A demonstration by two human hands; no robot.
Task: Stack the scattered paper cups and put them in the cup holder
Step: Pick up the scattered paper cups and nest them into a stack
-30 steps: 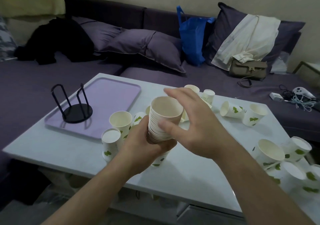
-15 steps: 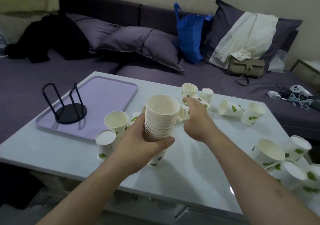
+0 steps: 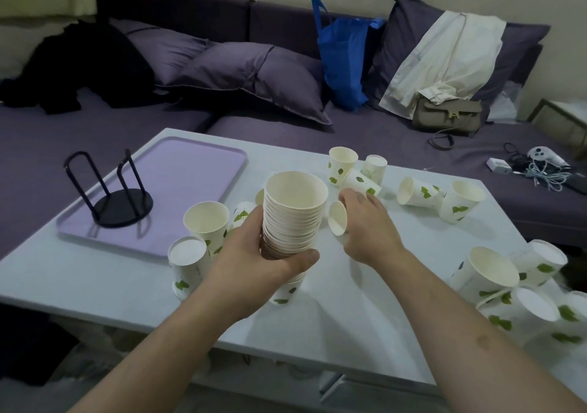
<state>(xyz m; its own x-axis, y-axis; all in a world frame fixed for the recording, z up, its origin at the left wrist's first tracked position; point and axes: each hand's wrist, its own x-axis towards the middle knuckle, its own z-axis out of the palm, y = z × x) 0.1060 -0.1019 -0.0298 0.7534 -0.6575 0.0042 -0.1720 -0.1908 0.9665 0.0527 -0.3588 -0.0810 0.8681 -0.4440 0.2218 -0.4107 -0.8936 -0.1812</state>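
— Paper cups, where do they stand?
— A nested stack of cups (image 3: pixel 293 212) sits upright in the left hand (image 3: pixel 254 253), fingers and thumb wrapped round its lower part, above the white table (image 3: pixel 95 273).
— And the other hand?
— The right hand (image 3: pixel 365 222), just right of the stack, curls its fingers round a single cup (image 3: pixel 338 218) lying on its side, mouth turned toward the stack.
— What lies around those grips?
— Left of the stack, near the left hand's knuckles, an upright cup (image 3: pixel 206 220) and an upside-down cup (image 3: pixel 187 263). Beyond the right hand's fingertips, a few more cups (image 3: pixel 341 165), some tipped over. Farther right, two cups (image 3: pixel 438 195), one on its side. Well right of the right forearm, a heap of cups (image 3: pixel 514 282) at the table's edge.
— The cup holder?
— The black cup holder (image 3: pixel 111 193) stands well left of the held stack, on a lilac tray (image 3: pixel 190 165), with no cup in it.
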